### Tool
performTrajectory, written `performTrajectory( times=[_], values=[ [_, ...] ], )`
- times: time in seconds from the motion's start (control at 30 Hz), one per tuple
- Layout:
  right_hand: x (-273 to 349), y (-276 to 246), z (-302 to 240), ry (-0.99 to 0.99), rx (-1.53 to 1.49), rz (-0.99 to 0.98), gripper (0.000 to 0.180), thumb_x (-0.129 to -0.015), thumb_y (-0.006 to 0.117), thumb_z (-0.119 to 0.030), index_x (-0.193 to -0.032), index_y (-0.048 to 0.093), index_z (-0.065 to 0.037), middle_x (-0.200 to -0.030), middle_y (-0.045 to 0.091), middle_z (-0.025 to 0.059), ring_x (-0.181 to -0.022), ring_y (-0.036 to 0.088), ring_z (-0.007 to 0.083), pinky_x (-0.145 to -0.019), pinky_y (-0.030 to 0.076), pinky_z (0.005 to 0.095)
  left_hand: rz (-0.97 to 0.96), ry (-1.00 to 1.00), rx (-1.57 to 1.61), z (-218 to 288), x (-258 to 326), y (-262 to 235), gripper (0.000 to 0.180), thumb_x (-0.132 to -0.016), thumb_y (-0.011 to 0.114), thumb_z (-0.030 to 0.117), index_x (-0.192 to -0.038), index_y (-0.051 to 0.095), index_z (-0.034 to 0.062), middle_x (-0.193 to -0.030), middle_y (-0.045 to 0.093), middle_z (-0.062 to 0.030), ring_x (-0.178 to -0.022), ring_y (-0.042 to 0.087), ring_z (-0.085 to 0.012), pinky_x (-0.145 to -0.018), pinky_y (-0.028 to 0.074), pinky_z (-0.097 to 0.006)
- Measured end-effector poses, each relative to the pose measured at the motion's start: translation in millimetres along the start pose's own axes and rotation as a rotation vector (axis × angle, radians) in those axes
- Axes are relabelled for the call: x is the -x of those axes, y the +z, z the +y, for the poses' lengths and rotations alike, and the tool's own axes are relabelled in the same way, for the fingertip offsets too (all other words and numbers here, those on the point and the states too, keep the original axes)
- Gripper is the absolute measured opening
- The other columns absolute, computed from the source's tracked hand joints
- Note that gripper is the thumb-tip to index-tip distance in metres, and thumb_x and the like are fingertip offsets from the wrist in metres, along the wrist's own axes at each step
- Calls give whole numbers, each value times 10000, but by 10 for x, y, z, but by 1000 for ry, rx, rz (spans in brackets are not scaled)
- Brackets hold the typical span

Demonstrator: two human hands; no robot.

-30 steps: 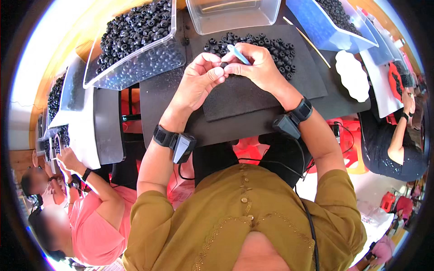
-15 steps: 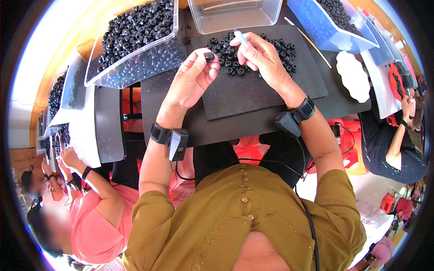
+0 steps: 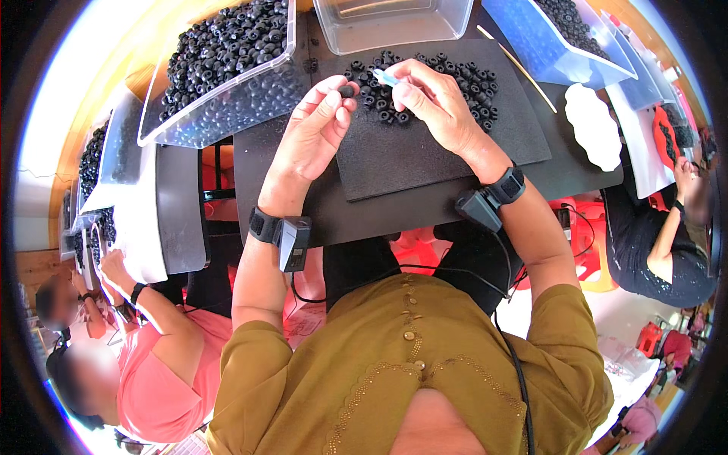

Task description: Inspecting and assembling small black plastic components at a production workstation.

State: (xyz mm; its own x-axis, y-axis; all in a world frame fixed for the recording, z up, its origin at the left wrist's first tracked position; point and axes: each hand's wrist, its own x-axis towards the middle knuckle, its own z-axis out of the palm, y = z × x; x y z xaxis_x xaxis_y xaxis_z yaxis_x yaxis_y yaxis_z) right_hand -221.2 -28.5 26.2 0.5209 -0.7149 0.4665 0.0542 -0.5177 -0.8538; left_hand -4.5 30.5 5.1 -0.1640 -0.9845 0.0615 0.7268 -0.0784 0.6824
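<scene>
Between the thumb and fingertips of my left hand [image 3: 312, 129] is a small black round piece [image 3: 346, 91]. My right hand [image 3: 441, 110] is closed on a short, slim, light-blue tool [image 3: 386, 77]; its pale tip points left toward the black piece, with a gap between them. What kind of tool it is, I cannot make out. Beneath and behind my hands, a loose pile of black ring-like pieces [image 3: 476, 89], several showing a hole, lies on a dark flat mat [image 3: 447, 163].
A clear bin [image 3: 227, 114] heaped with black pieces stands at the far left. Straight ahead is another clear bin [image 3: 394, 34]. A bluish bin [image 3: 561, 61], a thin wooden stick [image 3: 523, 74] and a white scalloped object [image 3: 593, 127] lie to the right. Co-workers sit on both sides.
The light-blue tool has come left and down, its tip swinging toward the black piece. My left hand has shifted slightly left with the piece still in its fingers.
</scene>
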Motion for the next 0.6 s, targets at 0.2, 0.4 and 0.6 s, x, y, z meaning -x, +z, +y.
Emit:
performTrajectory(
  times=[0.2,0.4,0.6],
  values=[
    [0,-2,5,-177,294,-8,297,-958,601,-329,-1017,646,-41,-798,638,130,-677,629,290,-634,487,343,-147,19,101,1,-7,-74,254,-983,599,132,-1219,579,41,-1158,582,-107,-960,556,-147,-779,536,-187],
    [34,30,35,-250,435,1,291,-941,610,-360,-991,654,-77,-814,647,115,-721,645,327,-624,503,387,-55,-4,129,7,1,-37,252,-981,599,134,-1214,579,38,-1129,577,-103,-941,552,-149,-763,534,-186],
    [33,38,-22,-236,513,-33,277,-928,623,-363,-974,652,-91,-823,655,98,-730,654,320,-623,515,397,-92,-28,201,32,17,-99,249,-985,582,97,-1226,576,35,-1170,578,-120,-952,573,-162,-792,551,-201]
  ],
)
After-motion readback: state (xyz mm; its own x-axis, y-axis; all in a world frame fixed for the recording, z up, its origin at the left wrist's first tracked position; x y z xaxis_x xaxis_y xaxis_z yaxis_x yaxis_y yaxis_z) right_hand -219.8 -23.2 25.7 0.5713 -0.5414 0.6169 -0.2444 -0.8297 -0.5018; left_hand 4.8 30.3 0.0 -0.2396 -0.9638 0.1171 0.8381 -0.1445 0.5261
